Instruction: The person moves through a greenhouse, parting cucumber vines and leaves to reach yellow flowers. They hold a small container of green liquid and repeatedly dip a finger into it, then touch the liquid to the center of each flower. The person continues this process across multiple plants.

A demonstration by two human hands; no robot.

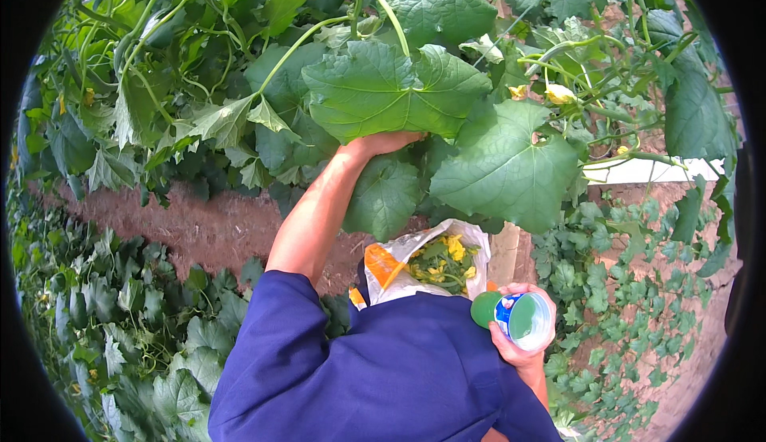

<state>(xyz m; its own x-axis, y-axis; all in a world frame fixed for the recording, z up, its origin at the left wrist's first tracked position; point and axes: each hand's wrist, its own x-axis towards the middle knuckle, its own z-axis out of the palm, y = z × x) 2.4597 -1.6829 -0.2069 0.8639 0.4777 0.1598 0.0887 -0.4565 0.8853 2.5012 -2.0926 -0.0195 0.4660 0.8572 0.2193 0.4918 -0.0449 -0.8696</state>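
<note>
My left hand (389, 141) reaches up into the vine, and its fingers disappear beneath a broad green leaf (383, 95). Whether they grip anything there is hidden. Close to my right side, my right hand (525, 355) is wrapped around a green plastic cup or cut-off bottle (522, 317) with a blue label and a clear rim. Its wide mouth faces up, showing green inside. In front of my torso hangs an opened white and orange plastic bag (385, 265), holding several yellow flowers (456, 248) with green stems.
Dense vines with large leaves (508, 161) fill the area ahead. Yellow blossoms (560, 94) hang at the right, and a thin string (526, 11) slants through the foliage. Bare soil (179, 220) runs between plant rows. Lower plants (185, 394) grow at left, and climbing vines (622, 298) at right.
</note>
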